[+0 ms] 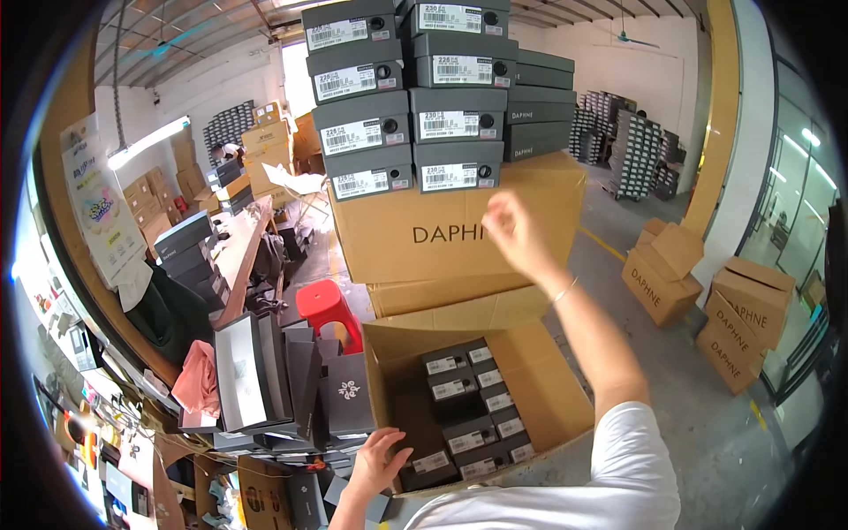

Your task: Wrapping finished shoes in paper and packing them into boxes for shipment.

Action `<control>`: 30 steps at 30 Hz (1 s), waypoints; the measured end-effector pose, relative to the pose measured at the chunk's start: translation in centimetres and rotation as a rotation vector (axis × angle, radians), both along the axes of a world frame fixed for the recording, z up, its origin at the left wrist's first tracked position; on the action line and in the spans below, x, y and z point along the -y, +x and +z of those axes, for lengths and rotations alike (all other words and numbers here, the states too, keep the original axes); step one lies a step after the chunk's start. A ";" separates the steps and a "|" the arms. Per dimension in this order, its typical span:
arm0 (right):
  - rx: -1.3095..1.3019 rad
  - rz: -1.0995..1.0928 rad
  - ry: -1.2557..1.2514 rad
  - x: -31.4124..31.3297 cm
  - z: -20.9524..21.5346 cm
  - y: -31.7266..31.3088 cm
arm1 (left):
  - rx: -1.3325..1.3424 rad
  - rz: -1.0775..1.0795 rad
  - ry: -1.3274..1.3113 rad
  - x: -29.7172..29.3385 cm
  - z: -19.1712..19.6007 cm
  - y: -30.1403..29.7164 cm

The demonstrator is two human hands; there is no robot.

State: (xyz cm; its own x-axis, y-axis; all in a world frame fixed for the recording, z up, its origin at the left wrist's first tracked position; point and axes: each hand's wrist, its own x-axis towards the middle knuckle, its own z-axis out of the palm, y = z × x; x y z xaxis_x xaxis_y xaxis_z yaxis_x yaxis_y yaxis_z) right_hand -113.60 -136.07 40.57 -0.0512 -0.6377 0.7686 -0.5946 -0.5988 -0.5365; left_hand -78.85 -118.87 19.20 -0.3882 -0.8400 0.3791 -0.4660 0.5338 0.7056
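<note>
A large open carton [549, 413] stands in front of me, with several dark grey shoe boxes [454, 389] in it, their white labels facing up. At its near left corner is my left hand [380, 461], thumb and fingers apart, holding nothing. My right hand [514, 231] is raised before a big closed carton [380, 243], just below the stacked boxes. Its fingers look curled but are smeared by motion, and no object shows in it. On that carton, dark grey shoe boxes [367, 132] are piled in columns, most with white labels toward me.
Left of the open carton lie loose shoe boxes and lids [265, 371], a pink cloth [196, 382] and a red stool [325, 305]. More cartons [662, 274] sit on the floor at the right. Further stacks of boxes [638, 155] stand in the background.
</note>
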 end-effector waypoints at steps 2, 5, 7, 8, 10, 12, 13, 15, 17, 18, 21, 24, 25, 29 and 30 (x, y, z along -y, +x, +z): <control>-0.133 -0.037 -0.324 1.4 5.4 -2.7 | -0.009 -0.038 -0.094 2.1 2.5 -2.7; -0.204 -0.048 -0.318 1.8 11.1 -4.3 | -0.024 -0.022 -0.098 4.5 5.3 -5.7; -0.279 -0.084 -0.400 2.8 14.6 -5.5 | -0.027 -0.018 -0.118 5.6 5.8 -7.4; -0.321 -0.106 -0.452 3.7 16.5 -6.1 | -0.046 -0.033 -0.107 6.0 5.7 -8.4; -0.380 -0.261 -0.521 5.3 20.2 -6.8 | -0.077 -0.058 -0.084 6.3 4.9 -10.1; -0.355 -0.290 -0.617 7.3 23.9 -7.2 | -0.100 -0.080 -0.036 6.2 3.8 -11.1; -0.340 -0.324 -0.614 8.2 25.4 -6.8 | -0.090 -0.073 -0.055 6.0 3.4 -11.2; -0.341 -0.426 -0.598 9.6 28.0 -6.7 | -0.072 -0.067 -0.049 5.6 2.6 -11.3; -0.372 -0.545 -0.577 11.3 30.3 -6.9 | -0.062 -0.053 -0.005 5.0 1.7 -10.5; -0.407 -0.549 -0.482 12.0 31.2 -7.3 | -0.068 -0.017 0.014 4.7 1.0 -10.0; -0.465 -0.557 -0.207 12.6 32.5 -7.5 | -0.088 0.115 0.084 3.3 -0.3 -8.0; -0.473 -0.506 -0.399 14.2 29.0 -6.9 | -0.121 0.244 0.260 1.8 -1.3 -6.6; -0.420 -0.501 -0.398 14.9 28.0 -6.5 | -0.153 0.233 0.246 1.5 -1.8 -6.4; -0.365 -0.481 -0.522 15.7 26.3 -6.2 | -0.162 0.228 0.337 1.2 -2.1 -6.8; -0.407 -0.493 -0.448 15.3 26.6 -6.4 | -0.146 0.223 0.342 1.4 -1.7 -7.1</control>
